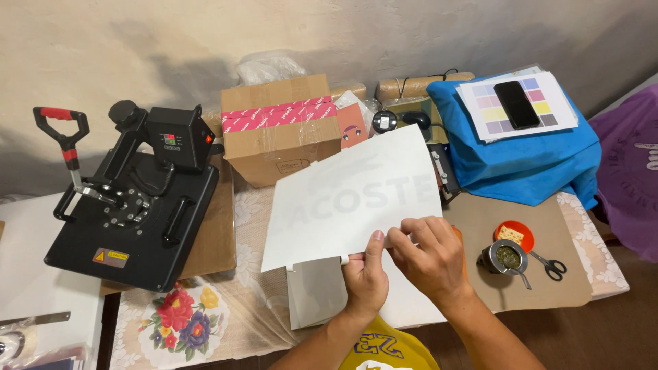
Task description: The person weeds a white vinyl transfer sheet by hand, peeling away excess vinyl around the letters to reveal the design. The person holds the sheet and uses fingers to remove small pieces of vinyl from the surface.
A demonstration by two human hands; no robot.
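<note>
- Step in hand — both hands hold a white sheet (353,199) up over the bench (226,301), tilted, its lower edge toward the person; faint mirrored lettering shows through it.
- Left hand (365,277): thumb on top and fingers beneath, closed on the sheet's lower edge near the middle.
- Right hand (430,257): fingers (418,229) curled onto the same edge just beside the left, pinching at it — it looks like a layer or corner is being worked loose, though no split is visible.
- A second white piece (317,291) lies flat on the bench under the sheet's near edge.
- Heat press (130,205) stands well to the left, shut, handle (63,127) up; a taped box (281,130) sits between it and the sheet.
- Right of the hands: small bowl (514,235), cup (506,257), scissors (552,266).
- Next move, by judgement: needs a firm pinch on one edge and a slow, even pull, keeping the sheet uncreased.
</note>
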